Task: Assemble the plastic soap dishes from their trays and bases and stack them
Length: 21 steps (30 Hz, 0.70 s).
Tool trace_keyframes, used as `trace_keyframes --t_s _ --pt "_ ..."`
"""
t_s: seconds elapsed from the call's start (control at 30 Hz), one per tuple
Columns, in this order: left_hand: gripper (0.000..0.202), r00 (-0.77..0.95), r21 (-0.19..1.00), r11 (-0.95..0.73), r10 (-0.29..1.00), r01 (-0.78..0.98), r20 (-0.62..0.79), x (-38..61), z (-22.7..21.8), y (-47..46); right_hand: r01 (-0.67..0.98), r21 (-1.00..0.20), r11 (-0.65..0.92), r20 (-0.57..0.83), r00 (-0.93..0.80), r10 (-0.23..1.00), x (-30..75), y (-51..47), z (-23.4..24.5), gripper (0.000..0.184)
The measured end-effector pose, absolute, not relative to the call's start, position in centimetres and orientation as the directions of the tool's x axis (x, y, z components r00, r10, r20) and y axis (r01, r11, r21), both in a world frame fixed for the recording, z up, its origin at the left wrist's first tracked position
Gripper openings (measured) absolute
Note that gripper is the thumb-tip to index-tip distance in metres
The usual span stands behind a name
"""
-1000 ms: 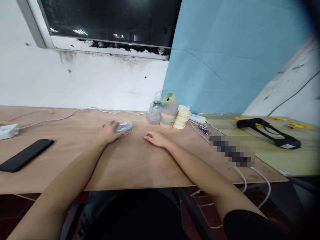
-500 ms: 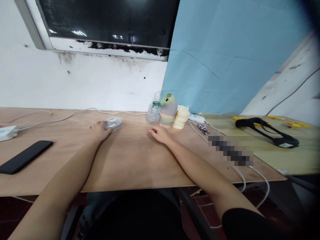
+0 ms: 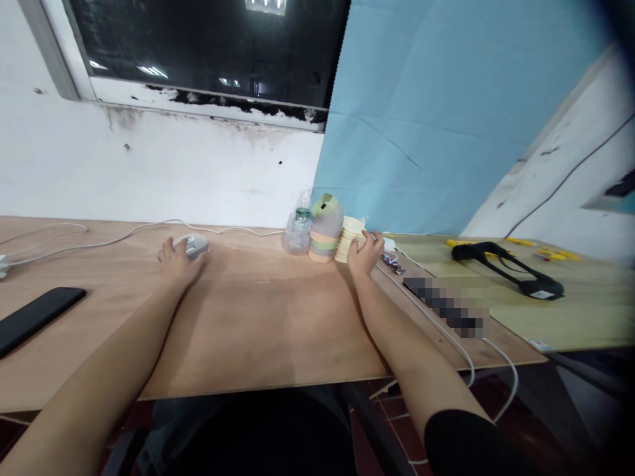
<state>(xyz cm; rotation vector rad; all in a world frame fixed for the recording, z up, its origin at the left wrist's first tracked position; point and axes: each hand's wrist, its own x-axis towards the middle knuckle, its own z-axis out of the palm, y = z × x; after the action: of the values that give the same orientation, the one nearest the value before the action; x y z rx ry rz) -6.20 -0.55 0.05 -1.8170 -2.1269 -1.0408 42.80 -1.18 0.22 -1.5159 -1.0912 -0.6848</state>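
My left hand [image 3: 177,262] is at a grey-white rounded object [image 3: 197,245] with a pale round mark on top. The object shows between my thumb and forefinger, and my other fingers spread to the left. My right hand [image 3: 364,256] has its fingers apart at the right side of a stack of cream cups [image 3: 350,240]; whether it touches them I cannot tell. Beside that stack stands a taller stack of grey, orange and green cups [image 3: 325,231], with a green one tilted at its top. A clear plastic bottle [image 3: 297,235] with a green neck stands left of it.
A black phone-like slab [image 3: 42,317] lies on the left of the wooden table [image 3: 258,337]. White cables [image 3: 133,228] run along the back. To the right are small wrapped items [image 3: 393,264], a blurred-out dark object [image 3: 444,305] and a black frame-shaped thing [image 3: 510,264].
My right hand has moved right from in front of the cup stacks to the cream stack and its fingers have opened. My left hand and the grey-white object have shifted slightly left.
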Motion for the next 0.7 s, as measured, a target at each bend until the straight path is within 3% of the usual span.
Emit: trace_keyframes --t_s 0.17,0.33,0.47,0.63,0.7 --pt "0.052 -0.008 0.286 -0.174 0.842 0.942 0.539 -4.4 -0.2 -0.7 0.893 -0.444 -0.071 0.820 0.437 0.370 43.7 -0.3 -0.6 0.042" --pt "0.048 0.154 0.236 -0.302 0.857 0.924 0.493 -3.3 -0.6 -1.2 0.887 -0.462 0.009 0.805 0.415 0.424 43.9 0.0 -1.0 0.034" --pt "0.050 0.222 0.224 -0.355 0.858 0.908 0.463 -3.0 -0.7 -1.4 0.871 -0.486 0.066 0.813 0.424 0.399 43.8 -0.4 -0.7 0.023" --pt "0.050 0.235 0.229 -0.372 0.854 0.900 0.463 -3.0 -0.5 -1.4 0.846 -0.520 0.119 0.839 0.479 0.258 43.5 -0.6 -0.3 0.021" --pt "0.050 0.245 0.233 -0.381 0.855 0.895 0.457 -3.0 -0.5 -1.5 0.851 -0.509 0.125 0.842 0.463 0.277 43.4 -0.6 -0.4 0.019"
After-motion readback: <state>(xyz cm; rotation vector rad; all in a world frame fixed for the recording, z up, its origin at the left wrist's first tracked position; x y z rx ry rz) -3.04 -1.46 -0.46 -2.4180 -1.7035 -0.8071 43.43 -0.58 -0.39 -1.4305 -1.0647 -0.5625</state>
